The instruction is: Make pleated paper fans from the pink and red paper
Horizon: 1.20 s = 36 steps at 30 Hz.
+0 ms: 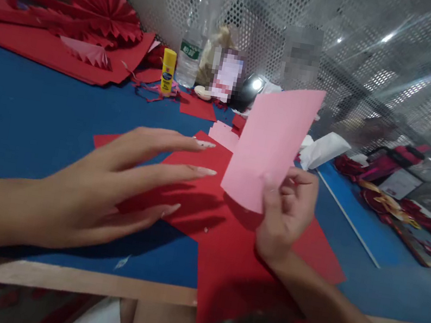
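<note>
My right hand (287, 212) pinches the lower corner of a pink paper sheet (272, 143) and holds it up, tilted, above red paper sheets (234, 247) that lie on the blue table (29, 114). My left hand (112, 183) hovers open just left of the pink sheet, its fingers stretched out toward it over the red paper, and holds nothing. A small stack of pink paper pieces (224, 134) lies behind the red sheets.
Folded red paper fans (103, 13) and large red sheets lie at the back left. A yellow glue stick (168, 71), a water bottle (189, 55) and a lit lamp (255, 85) stand at the back. White paper (323, 149) lies to the right. The table's wooden edge (67, 279) runs near me.
</note>
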Available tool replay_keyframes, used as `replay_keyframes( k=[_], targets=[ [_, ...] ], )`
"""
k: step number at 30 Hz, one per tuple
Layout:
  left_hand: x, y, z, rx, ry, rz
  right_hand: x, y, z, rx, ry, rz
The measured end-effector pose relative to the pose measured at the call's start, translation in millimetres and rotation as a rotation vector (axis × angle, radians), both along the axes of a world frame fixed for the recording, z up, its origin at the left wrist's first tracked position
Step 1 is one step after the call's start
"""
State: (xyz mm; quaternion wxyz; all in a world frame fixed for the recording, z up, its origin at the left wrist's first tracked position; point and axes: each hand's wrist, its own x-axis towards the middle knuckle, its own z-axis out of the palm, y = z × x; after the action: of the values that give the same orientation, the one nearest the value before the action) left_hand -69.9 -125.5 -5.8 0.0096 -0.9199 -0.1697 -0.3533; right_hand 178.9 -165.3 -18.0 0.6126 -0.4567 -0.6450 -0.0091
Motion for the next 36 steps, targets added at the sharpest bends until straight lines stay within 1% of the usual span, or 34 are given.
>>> replay_keyframes(
  k=[2, 4, 5, 6, 8, 11, 13, 16, 19, 21, 22, 23, 25, 27, 29, 31, 33, 36],
  targets=[
    [3.7, 0.9, -6.2, 0.032, 0.103, -0.069, -5.4, -5.3, 0.5, -0.096, -0.272, 0.237],
    [6.2, 4.4, -11.4, 0.015, 0.126, -0.087, -9.9, -9.3, 3.0, -0.213, -0.614, 0.455],
    [6.6, 6.8, -13.1, -0.008, 0.124, -0.094, -11.3, -10.3, 4.7, -0.253, -0.755, 0.512],
    [6.4, 9.6, -14.1, -0.032, 0.126, -0.095, -12.0, -10.8, 6.5, -0.281, -0.858, 0.531],
    [4.3, 15.1, -14.2, -0.066, 0.152, -0.086, -11.7, -10.5, 9.4, -0.297, -0.95, 0.503],
    [-1.5, 20.6, -12.8, -0.038, 0.156, -0.093, -8.8, -10.1, 11.2, -0.23, -0.902, 0.426],
    [-5.7, 21.5, -12.9, 0.017, 0.072, -0.115, -6.5, -10.7, 10.7, -0.121, -0.811, 0.396],
    [-10.6, 21.0, -14.5, 0.053, -0.019, -0.097, -2.9, -12.5, 8.8, 0.045, -0.695, 0.324],
    [-13.2, 21.8, -14.9, 0.071, 0.046, -0.078, 1.9, -14.0, 7.3, 0.171, -0.6, 0.142],
    [-13.9, 23.5, -13.4, 0.115, 0.117, -0.088, 5.0, -13.9, 7.8, 0.204, -0.577, 0.013],
    [-14.1, 24.4, -12.4, 0.136, 0.148, -0.081, 6.2, -13.4, 8.6, 0.195, -0.602, -0.017],
    [-14.2, 25.2, -11.2, 0.157, 0.172, -0.07, 7.1, -12.5, 9.6, 0.167, -0.652, -0.012],
    [-14.5, 25.8, -9.1, 0.176, 0.201, -0.046, 7.7, -10.0, 11.7, 0.079, -0.779, 0.085],
    [-14.7, 24.8, -7.7, 0.154, 0.205, -0.02, 7.4, -7.1, 12.9, 0.011, -0.879, 0.206],
    [-14.6, 22.7, -7.2, 0.114, 0.189, -0.034, 7.3, -4.7, 12.8, -0.024, -0.94, 0.266],
    [-14.2, 20.5, -7.7, 0.07, 0.173, -0.077, 7.7, -3.3, 11.9, -0.048, -0.96, 0.286],
    [-13.4, 18.8, -9.1, 0.05, 0.157, -0.129, 8.6, -2.6, 11.0, -0.077, -0.931, 0.3],
    [-12.3, 17.2, -11.4, 0.035, 0.137, -0.122, 9.1, -2.0, 10.7, -0.109, -0.862, 0.34]
  ],
)
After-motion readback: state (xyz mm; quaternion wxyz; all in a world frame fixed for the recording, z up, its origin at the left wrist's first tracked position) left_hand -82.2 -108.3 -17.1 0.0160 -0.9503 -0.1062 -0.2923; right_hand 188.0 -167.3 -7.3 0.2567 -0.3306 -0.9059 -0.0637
